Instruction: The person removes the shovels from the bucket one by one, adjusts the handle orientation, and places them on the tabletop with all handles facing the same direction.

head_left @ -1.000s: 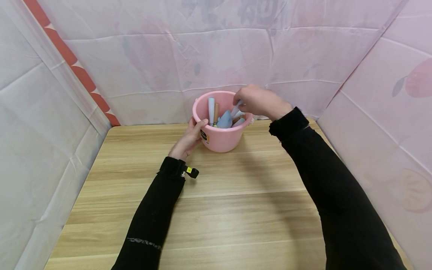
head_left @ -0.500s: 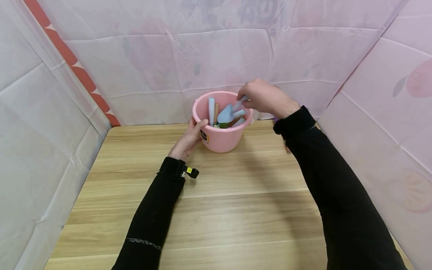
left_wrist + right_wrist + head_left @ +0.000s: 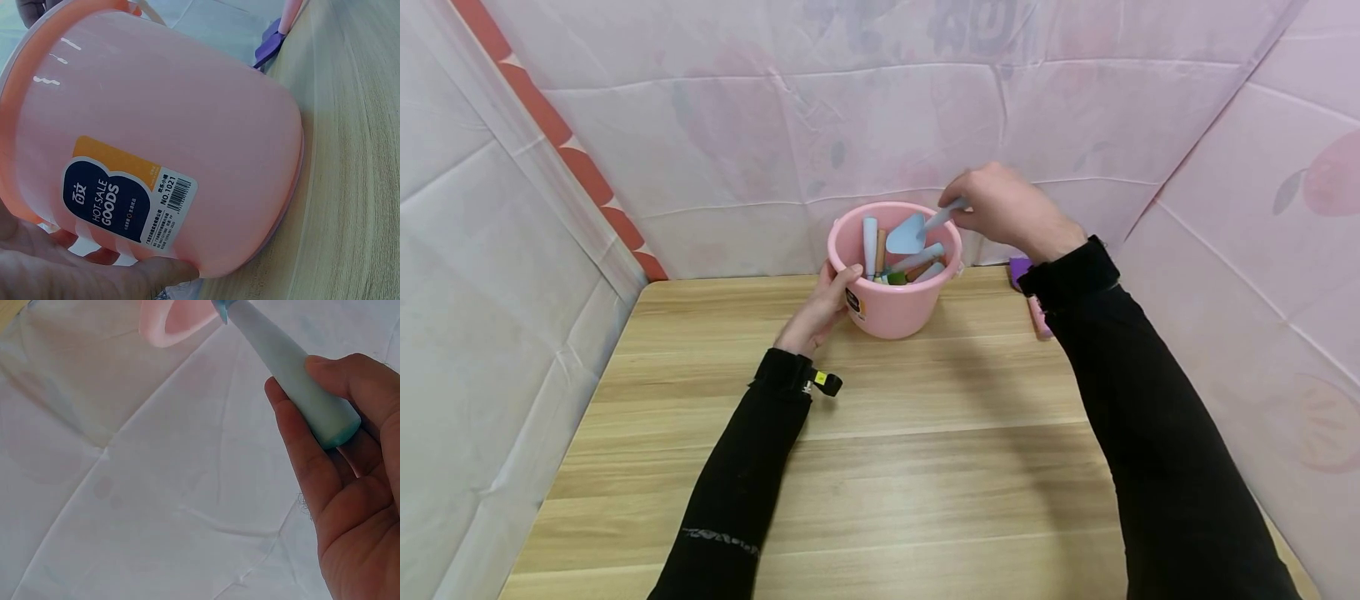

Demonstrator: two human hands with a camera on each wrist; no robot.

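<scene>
Bucket [image 3: 891, 312]: plain pink, with a navy and orange label [image 3: 128, 197] printed in white. Trowel [image 3: 908, 234]: light blue blade, pale blue handle. Sleeves [image 3: 737, 483]: black. Table [image 3: 880, 467]: light wood grain. Backdrop [image 3: 880, 108]: pale pink with faded fruit prints; orange-red stripe [image 3: 561, 137] at 10 o'clock.

Bright, even, diffuse light with soft faint shadows; the head view bows at edges, wrist views close and soft.
</scene>
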